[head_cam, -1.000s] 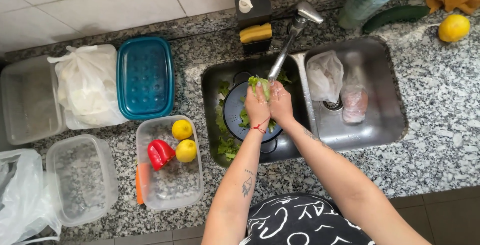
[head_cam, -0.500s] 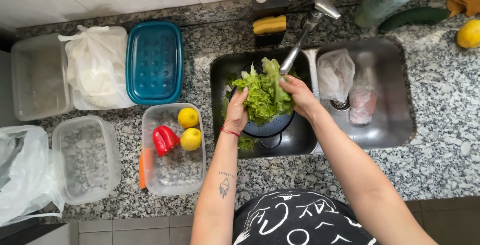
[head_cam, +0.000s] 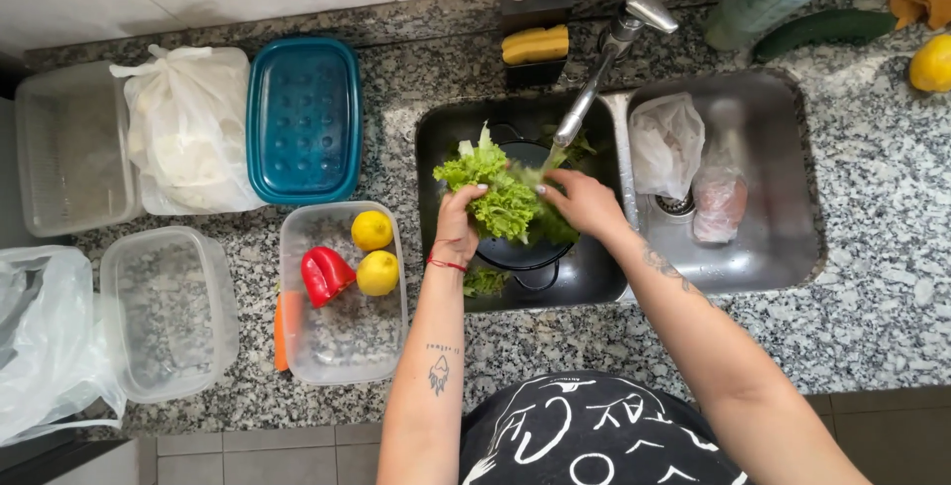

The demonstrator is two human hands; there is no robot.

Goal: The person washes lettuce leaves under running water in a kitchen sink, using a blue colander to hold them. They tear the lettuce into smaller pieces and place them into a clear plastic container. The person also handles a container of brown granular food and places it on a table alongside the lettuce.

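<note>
A bunch of green lettuce [head_cam: 498, 191] is held above the left basin of the steel sink [head_cam: 812, 247], just under the spout of the tap [head_cam: 604, 59]. The left hand [head_cam: 458, 227] grips it from below and from the left, its fingers [head_cam: 474, 195] curled up against the leaves and closed on them. The right hand [head_cam: 586, 205] holds the other side, its fingers pressed into the leaves; their tips are buried in the greens, so how far they wrap cannot be made out. Beneath the lettuce sits a dark round bowl [head_cam: 525, 252], mostly covered by the leaves and hands. More loose leaves [head_cam: 484, 281] lie in the basin beside the left wrist.

In the right basin lie a crumpled clear bag [head_cam: 666, 143] and a wrapped pinkish item [head_cam: 718, 203] whose contents are hard to tell. On the counter [head_cam: 872, 326] left of the sink stands a clear tub [head_cam: 342, 346] with two lemons [head_cam: 373, 250] and a red pepper [head_cam: 324, 274]; an orange carrot [head_cam: 281, 329] lies against its left wall, partly hidden. Behind it rests a teal lid [head_cam: 303, 118], next to a white bag [head_cam: 188, 128]. A cucumber [head_cam: 827, 29] and another lemon [head_cam: 933, 62] lie at the far right, the lemon cut off by the frame.
</note>
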